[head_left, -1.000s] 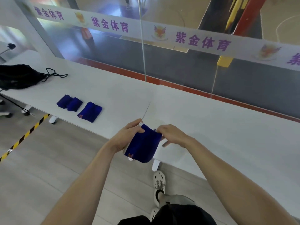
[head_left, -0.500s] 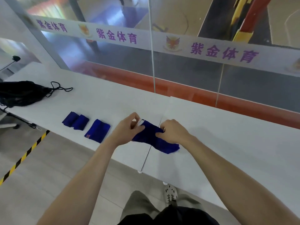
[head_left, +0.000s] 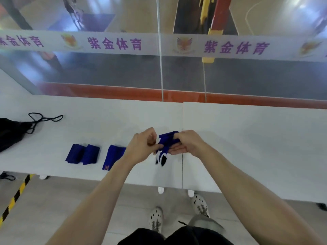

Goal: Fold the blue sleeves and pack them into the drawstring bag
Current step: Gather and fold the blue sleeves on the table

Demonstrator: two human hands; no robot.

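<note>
A blue sleeve (head_left: 167,141) with a white and black end is bunched between my two hands above the white table (head_left: 247,138). My left hand (head_left: 143,145) pinches its left end, fingers curled. My right hand (head_left: 187,143) grips its right part, thumb over the cloth. A folded blue sleeve (head_left: 83,154) and another one (head_left: 112,157), partly behind my left forearm, lie on the table to the left. The black drawstring bag (head_left: 10,132) lies at the far left with its cord looped on the tabletop.
A glass wall with a printed banner (head_left: 159,45) runs behind the table. A seam (head_left: 182,138) divides the two tabletops under my hands. Yellow-black tape (head_left: 14,198) marks the floor at the left. My feet in white shoes (head_left: 200,206) stand by the table's front edge.
The sleeve went from hanging in front of the table edge to being held over the tabletop, bunched tighter between my hands. The view has swung to face the table squarely.
</note>
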